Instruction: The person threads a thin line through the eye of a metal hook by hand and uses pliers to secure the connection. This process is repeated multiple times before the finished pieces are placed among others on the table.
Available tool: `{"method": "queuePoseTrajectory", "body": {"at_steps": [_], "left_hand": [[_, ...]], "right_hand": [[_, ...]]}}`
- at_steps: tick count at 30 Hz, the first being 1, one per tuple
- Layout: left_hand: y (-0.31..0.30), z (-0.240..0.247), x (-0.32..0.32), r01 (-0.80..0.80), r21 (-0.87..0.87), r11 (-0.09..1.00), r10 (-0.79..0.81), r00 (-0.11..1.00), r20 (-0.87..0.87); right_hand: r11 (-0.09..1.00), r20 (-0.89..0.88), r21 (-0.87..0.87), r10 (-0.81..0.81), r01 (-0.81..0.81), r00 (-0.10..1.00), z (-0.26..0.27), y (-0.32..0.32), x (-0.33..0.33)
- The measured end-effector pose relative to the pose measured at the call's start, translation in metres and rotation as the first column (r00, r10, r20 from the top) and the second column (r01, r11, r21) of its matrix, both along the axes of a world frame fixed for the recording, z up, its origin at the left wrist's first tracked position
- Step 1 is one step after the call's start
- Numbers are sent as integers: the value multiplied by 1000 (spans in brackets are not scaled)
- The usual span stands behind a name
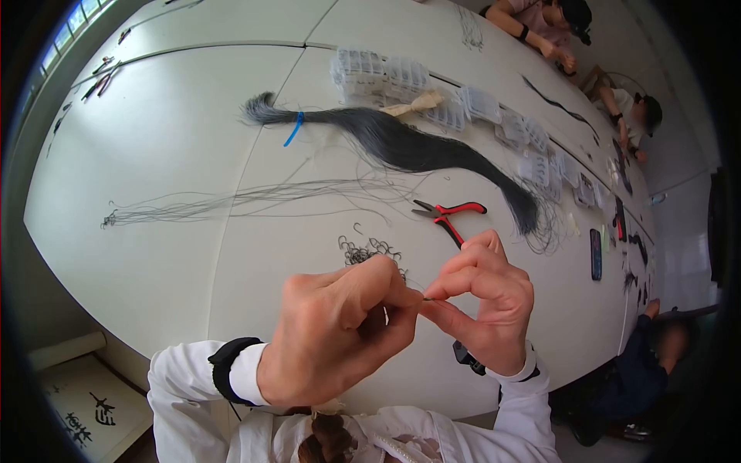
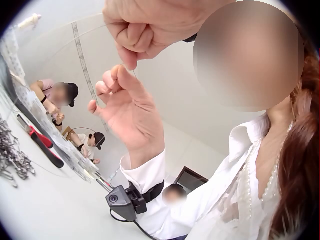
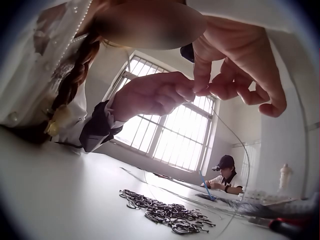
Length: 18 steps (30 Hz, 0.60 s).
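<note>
In front of the chest, my left hand (image 1: 340, 328) and right hand (image 1: 486, 309) meet at their fingertips. Between them shows the small dark tip of a fish hook (image 1: 428, 299), mostly hidden by the left fingers that pinch it. The right thumb and forefinger pinch at a thin fishing line (image 3: 241, 142), which arcs down from the joined fingertips in the right wrist view. Just beyond the hands lies a loose pile of dark fish hooks (image 1: 370, 251). Red-and-black pliers (image 1: 448, 210) lie with handles parted behind the right hand.
A thick dark-grey hank of line (image 1: 401, 143), bound by a blue tie (image 1: 294, 130), lies across the table (image 1: 154, 154). Nearer are long lines with hooks bunched (image 1: 108, 221) at the left. Clear plastic boxes (image 1: 359, 73) line the back. Other people sit around the table.
</note>
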State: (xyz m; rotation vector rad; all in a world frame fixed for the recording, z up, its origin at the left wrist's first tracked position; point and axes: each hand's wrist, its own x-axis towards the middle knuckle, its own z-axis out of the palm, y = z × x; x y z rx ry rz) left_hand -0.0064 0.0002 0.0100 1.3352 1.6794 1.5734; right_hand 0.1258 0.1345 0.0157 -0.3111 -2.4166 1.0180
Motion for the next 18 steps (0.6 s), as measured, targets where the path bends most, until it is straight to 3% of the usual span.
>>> {"method": "queuePoseTrajectory", "body": {"at_steps": [2,5,7,8,10,13,18], "left_hand": [[1,-3,0,-20,2,1000,20,1000,7],[1,-3,0,-39,-4,999,40,999,7],[2,-3,0,-39,-11,999,39,999,1],[2,-4,0,-53,4,999,53,999,-1],[3,-3,1,-68,19,998,68,998,-3],[3,0,1,-66,19,998,67,996,-58],[3,2,2,-33,14,999,34,996,-88]], "right_hand": [[1000,-7,-23,-6,6,1000,-1,-5,0],[995,-33,77,-65,67,997,-1,-14,3],[912,-120,388,-95,135,988,-1,-18,6],[912,-120,388,-95,134,988,-1,-20,9],[731,-180,655,-92,190,979,-1,-23,13],[645,-131,744,-113,173,985,11,-27,17],[628,-140,760,-91,166,986,10,-22,19]]}}
